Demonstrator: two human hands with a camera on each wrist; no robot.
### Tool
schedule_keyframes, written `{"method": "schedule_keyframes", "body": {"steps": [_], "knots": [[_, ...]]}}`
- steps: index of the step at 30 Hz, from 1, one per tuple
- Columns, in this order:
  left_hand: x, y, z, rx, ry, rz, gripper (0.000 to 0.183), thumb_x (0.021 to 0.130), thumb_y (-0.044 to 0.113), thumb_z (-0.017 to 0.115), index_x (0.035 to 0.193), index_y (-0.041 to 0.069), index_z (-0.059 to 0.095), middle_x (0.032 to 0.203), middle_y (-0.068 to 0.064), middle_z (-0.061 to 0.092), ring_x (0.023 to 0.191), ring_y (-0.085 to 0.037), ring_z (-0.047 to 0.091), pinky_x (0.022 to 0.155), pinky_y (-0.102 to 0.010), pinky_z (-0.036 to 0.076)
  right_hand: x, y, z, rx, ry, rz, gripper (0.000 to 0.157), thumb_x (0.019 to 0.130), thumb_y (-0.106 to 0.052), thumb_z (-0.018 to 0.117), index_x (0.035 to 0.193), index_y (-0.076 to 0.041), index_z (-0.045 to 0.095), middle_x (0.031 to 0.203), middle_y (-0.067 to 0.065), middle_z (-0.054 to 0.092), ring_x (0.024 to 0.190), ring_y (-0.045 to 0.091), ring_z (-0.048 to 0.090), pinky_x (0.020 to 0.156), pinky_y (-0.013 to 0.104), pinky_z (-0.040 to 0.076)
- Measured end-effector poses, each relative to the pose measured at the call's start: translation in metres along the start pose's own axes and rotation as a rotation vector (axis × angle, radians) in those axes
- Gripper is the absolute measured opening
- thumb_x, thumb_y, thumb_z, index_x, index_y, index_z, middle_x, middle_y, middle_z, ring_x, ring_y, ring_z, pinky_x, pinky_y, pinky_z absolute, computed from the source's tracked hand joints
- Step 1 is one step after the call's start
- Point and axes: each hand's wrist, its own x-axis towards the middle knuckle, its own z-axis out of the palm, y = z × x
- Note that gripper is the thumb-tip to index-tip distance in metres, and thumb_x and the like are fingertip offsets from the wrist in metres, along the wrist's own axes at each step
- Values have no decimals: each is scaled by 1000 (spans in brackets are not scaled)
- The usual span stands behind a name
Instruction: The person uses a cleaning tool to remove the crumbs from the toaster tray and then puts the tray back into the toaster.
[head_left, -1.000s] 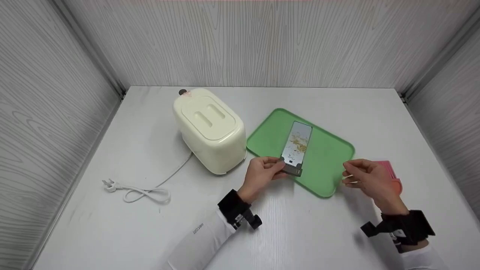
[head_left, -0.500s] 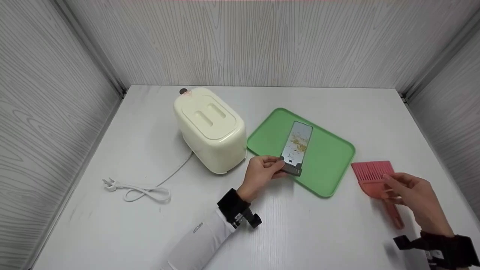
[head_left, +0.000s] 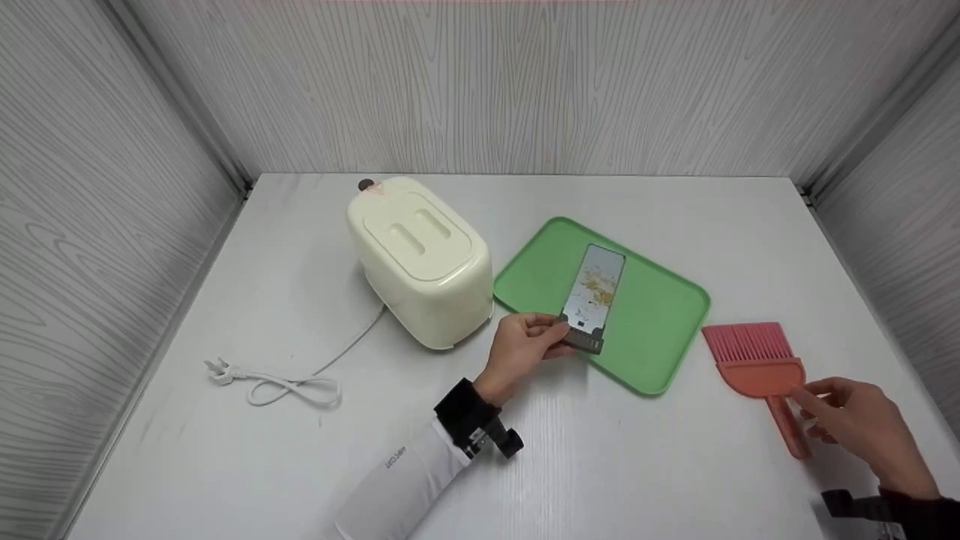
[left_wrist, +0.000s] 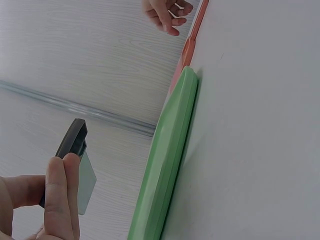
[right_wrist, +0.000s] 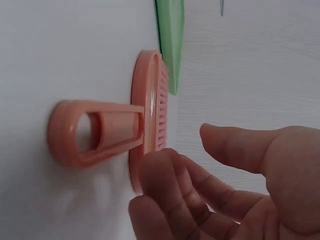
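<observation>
My left hand pinches the dark end of a toaster crumb tray, a flat metal plate with golden-brown crumbs on it. The plate is held above a green tray; the left wrist view has it raised off that tray. An orange hand brush with pink bristles lies on the table to the right. Beside its handle hovers my right hand, fingers loosely bent and thumb apart in the right wrist view, with nothing held. A cream toaster stands left of the green tray.
The toaster's white cord, looped, and its plug lie at the left of the table. Pale wood-grain panels close off the back and both sides.
My right hand has moved right and toward me, from the green tray's edge to beside the brush handle, uncovering the brush. My left hand and the crumb tray stay in place.
</observation>
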Motion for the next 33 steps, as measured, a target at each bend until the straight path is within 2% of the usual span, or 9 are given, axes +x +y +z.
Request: {"method": "schedule_keyframes", "body": {"steps": [4, 7, 14, 18, 24, 33], "knots": [[0, -1, 0, 5, 2, -3, 22, 96, -3, 68, 114, -15, 67, 99, -23, 75, 80, -24, 77, 80, -32, 67, 2, 4, -2, -85, -70, 25, 79, 101, -55, 58, 125, 20, 54, 82, 9, 72, 67, 18, 69, 56, 33, 58], [0, -1, 0, 8, 2, -5, 22, 96, -3, 69, 114, -14, 67, 99, -22, 76, 81, -26, 77, 80, -32, 67, 2, 4, -1, -107, -87, 22, 79, 100, -56, 59, 123, 20, 55, 82, 10, 72, 67, 18, 69, 55, 33, 58], [1, -2, -1, -11, -5, -5, 22, 96, -3, 69, 115, -14, 67, 97, -21, 76, 78, -22, 77, 80, -32, 67, 1, 1, 6, -175, -37, -9, 79, 95, -63, 64, 111, 14, 63, 81, 11, 72, 63, 18, 67, 52, 32, 53], [1, -2, -1, -12, -3, -3, 22, 96, -3, 69, 115, -14, 67, 98, -21, 76, 78, -22, 77, 80, -32, 67, -1, 0, 11, -204, -33, -6, 78, 92, -68, 64, 105, 9, 64, 81, 10, 70, 68, 21, 64, 52, 31, 49], [1, -2, -2, -8, 0, -10, 23, 96, -2, 69, 116, -14, 67, 98, -21, 76, 78, -22, 76, 80, -33, 67, -1, -2, 17, -204, -58, 16, 72, 88, -69, 69, 98, 2, 63, 78, 7, 67, 70, 22, 59, 53, 30, 43], [0, 1, -1, 1, -2, 1, 24, 96, -2, 69, 116, -14, 66, 99, -22, 76, 77, -21, 76, 80, -32, 67, 2, -1, 14, -149, -46, 52, 67, 90, -63, 69, 97, 4, 65, 72, 4, 65, 67, 21, 58, 52, 31, 44]]}}
